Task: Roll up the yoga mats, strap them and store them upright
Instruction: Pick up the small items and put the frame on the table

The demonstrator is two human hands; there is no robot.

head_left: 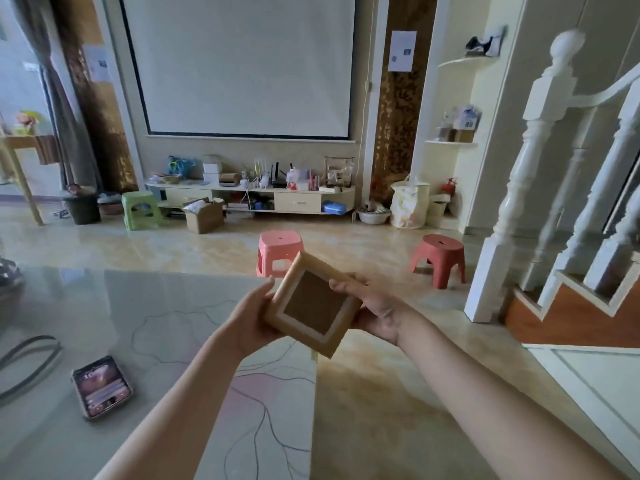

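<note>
Two bare hands hold one small square wooden frame (313, 308) over the near edge of a glossy table (166, 306), and no yoga mat shows anywhere in view; where the mats lie I cannot tell. Far left on the table rests a looped grey strap (29, 362), perhaps meant for binding a mat, though that is a guess. Just right of it a phone (101, 387) lies face up, screen lit. The left hand (254, 315) cups the frame's left edge, fingers curled beneath and thumb on the rim. The right hand (370, 306) grips the opposite edge, fingers laid across the top corner, so the frame is pinched between both palms and tilted like a diamond. Beyond it stand a pink stool (280, 252) and a red stool (439, 259) on the tiled floor, with a white stair post (519, 174) at the right. Rolling appears not yet begun. The risk from here is the frame slipping from this light edge grip and striking the hard floor or table, or both hands staying busy while the mats go untouched
</note>
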